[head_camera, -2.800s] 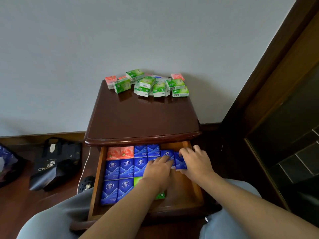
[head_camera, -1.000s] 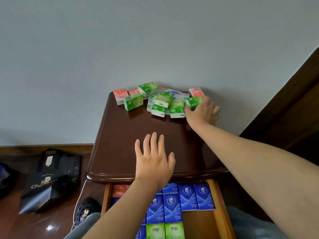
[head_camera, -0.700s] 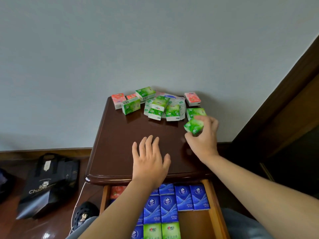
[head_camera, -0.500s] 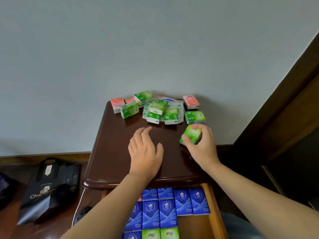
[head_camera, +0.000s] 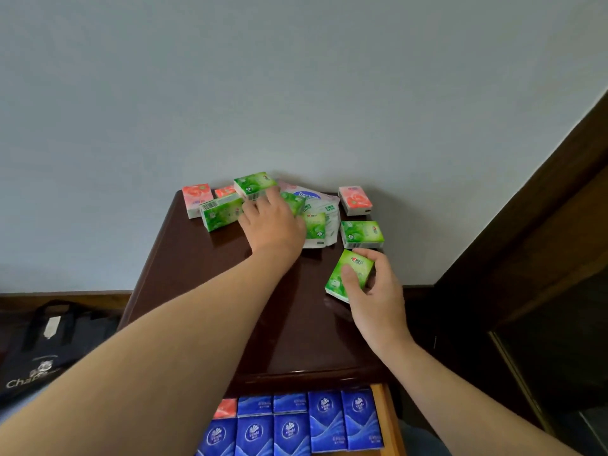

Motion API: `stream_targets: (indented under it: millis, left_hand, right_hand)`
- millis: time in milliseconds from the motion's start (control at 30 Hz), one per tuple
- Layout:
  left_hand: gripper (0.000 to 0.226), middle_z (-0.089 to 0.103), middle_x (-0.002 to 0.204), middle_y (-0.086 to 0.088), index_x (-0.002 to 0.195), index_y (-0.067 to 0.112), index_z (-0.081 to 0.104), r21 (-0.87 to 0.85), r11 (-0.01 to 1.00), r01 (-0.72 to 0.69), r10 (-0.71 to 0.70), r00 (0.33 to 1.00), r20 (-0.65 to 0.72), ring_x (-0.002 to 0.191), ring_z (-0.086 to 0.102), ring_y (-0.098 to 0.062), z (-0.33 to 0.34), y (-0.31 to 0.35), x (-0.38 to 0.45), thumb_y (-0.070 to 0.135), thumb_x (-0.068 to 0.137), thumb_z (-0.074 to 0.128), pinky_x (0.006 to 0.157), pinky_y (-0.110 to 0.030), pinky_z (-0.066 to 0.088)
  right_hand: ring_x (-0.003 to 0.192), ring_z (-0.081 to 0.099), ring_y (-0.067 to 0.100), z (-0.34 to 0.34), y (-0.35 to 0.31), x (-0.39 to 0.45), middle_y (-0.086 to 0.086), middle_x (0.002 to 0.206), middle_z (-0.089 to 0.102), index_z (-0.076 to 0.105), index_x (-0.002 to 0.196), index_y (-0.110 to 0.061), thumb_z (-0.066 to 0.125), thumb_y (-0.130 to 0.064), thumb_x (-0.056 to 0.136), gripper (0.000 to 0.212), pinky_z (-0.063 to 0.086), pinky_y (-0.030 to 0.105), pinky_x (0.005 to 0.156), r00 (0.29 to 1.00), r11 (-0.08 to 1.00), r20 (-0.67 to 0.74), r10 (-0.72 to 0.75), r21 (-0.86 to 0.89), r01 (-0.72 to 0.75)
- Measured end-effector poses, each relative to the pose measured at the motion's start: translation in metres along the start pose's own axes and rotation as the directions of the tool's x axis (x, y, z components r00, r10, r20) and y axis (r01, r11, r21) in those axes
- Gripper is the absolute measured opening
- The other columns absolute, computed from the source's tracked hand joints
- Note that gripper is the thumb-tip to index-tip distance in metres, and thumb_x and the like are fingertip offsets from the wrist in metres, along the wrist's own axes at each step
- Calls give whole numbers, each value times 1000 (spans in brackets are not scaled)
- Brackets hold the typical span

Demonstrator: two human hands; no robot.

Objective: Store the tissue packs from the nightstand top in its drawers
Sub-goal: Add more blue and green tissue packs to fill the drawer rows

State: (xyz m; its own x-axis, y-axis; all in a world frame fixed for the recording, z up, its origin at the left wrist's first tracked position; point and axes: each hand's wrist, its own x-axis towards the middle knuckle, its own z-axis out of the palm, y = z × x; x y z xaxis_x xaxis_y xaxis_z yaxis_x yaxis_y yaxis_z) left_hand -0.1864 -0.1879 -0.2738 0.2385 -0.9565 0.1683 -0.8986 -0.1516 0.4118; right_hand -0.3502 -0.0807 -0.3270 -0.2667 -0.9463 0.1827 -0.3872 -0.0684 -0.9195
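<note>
- Since half a second ago your left hand has left the middle of the nightstand top and reached to the pile of tissue packs at the rear edge; your right hand has stayed near the right edge with its pack.
- Head view, left hand: your fingers are spread over the centre of the pile, fingertips touching the green packs. Whether they have closed on any pack, you cannot tell; the hand hides what lies beneath it.
- Head view, right hand: your thumb and fingers are clamped on one green pack, held tilted just above the top, near its right edge.
- Loose packs on the nightstand top: a second green pack lies just behind your right hand. A pink pack sits at the rear right corner. At the rear left, another pink pack lies beside a barcoded green pack, and a further green pack rests raised on the others.
- A crumpled white wrapper lies under the middle of the pile.
- Below the front edge of the top, the drawer stands open. Blue packs fill it in rows, with one pink pack at the back left.
- Left of the nightstand, a dark bag sits on the floor.
</note>
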Motion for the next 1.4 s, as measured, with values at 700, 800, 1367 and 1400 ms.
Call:
stream_targets:
  millis: [700,800,1367,1400]
  left_hand:
    - [61,66,119,9,133,39,50,-900,303,312,-112,950,292,96,66,9,-73,-83,-262,36,83,86,80,-17,57]
    - [69,60,130,1,136,34,47,-884,111,455,-136,888,440,101,72,-6,-63,-96,-298,29,81,89,92,-41,62]
    - [42,59,127,-15,125,37,56,-708,-215,672,-140,697,704,101,73,-34,-34,-141,-356,15,93,71,71,-44,62]
    - [51,62,126,-15,124,39,55,-725,-179,665,-128,715,688,102,74,-33,-31,-144,-358,11,88,77,71,-41,62]
  right_hand:
    - [88,79,18,-34,-60,-86,0,109,75,61,114,-37,85,-37,86,37,64,41,61,931,871,137,338,329,-365]
    - [87,80,17,-51,-55,-140,-3,110,77,65,115,-30,84,-36,87,34,63,37,59,882,851,206,424,240,-466]
    - [109,70,35,-30,29,-239,12,119,72,67,121,-11,77,-25,93,33,61,53,90,802,765,28,596,-325,-557]
    - [108,71,35,-29,32,-239,13,118,73,69,121,-10,74,-24,96,30,62,52,90,793,763,42,607,-308,-568]
